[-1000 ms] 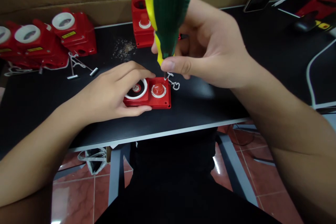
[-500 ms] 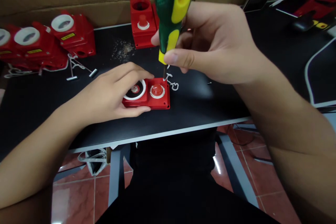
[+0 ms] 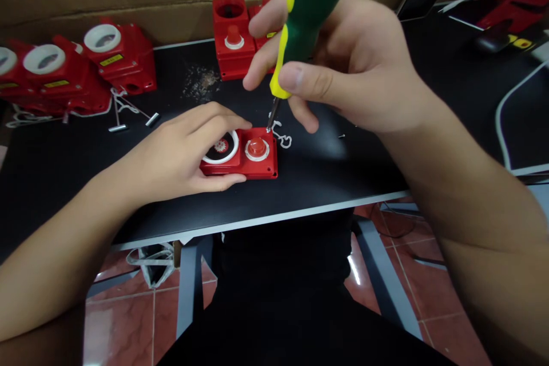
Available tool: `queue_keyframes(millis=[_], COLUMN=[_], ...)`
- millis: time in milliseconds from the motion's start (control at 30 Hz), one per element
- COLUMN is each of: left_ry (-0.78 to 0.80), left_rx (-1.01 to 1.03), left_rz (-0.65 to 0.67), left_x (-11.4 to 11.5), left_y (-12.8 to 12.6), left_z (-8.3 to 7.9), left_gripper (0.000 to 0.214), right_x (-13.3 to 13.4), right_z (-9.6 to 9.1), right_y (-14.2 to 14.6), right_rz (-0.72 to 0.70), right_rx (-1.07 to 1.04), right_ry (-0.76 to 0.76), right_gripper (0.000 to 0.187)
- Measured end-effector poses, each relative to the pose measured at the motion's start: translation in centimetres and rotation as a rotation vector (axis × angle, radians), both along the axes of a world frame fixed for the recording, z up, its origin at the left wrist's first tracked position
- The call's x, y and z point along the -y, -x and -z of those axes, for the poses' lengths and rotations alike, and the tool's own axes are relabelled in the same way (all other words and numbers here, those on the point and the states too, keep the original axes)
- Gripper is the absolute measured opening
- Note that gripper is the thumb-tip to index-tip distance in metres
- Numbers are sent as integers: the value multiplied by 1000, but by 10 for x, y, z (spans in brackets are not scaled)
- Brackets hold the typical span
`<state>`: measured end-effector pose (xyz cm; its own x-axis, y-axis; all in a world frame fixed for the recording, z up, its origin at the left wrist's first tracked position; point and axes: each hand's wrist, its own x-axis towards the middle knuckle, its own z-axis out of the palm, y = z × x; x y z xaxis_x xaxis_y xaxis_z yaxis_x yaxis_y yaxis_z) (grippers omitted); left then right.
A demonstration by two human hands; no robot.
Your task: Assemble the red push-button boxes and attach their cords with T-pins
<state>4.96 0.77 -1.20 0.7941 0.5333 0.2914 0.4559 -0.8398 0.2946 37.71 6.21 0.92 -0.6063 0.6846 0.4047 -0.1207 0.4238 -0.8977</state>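
Note:
My left hand [image 3: 189, 148] is closed around the left end of a red box [image 3: 263, 169], fingers over the back edge and thumb along the front. The box lies on the table and carries a white-ringed round window [image 3: 234, 151] and a red dome [image 3: 257, 147] in a white ring. In my right hand [image 3: 334, 63] is a screwdriver [image 3: 300, 34] with a green and yellow handle, gripped between thumb and fingers, some of them spread. Its shaft slants down to a screw [image 3: 268, 130] at the box's back right corner. A white cord [image 3: 283, 140] lies behind that corner.
Several red boxes [image 3: 137, 57] with white rings stand at the left back, small metal T-shaped hammers [image 3: 118, 127] beside them. Another red box [image 3: 234, 63] stands at the back middle, near shavings [image 3: 201, 83]. A loose screw [image 3: 342, 136] and a white cable [image 3: 501, 120] lie to the right.
The screwdriver has gone from nearly upright to leaning right, its tip staying at the box's corner. My right fingers have spread and turned on the handle. The left hand and box have not moved.

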Motion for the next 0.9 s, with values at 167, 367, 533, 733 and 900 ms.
queue_keyframes(millis=[167,367,533,733,900], left_ry=[1,-16,2,1,5], left_rx=[7,5,2,-4,8], left_rz=[0,19,8,1,-10], left_x=[-1,-1,-1,0,0], left_y=[1,-1,-1,0,0], left_z=[1,0,0,0,0], left_gripper=[57,52,57,60,59], right_x=[-1,-2,-2,-3,-1], right_z=[-3,-5,0,7,6], right_y=[-5,-7,-3,6,7], right_rz=[6,14,79,103,90], right_rx=[41,78,97,43,2], right_ry=[-21,-91,-141,-108,-77], right_gripper=[27,19,22,28,17])
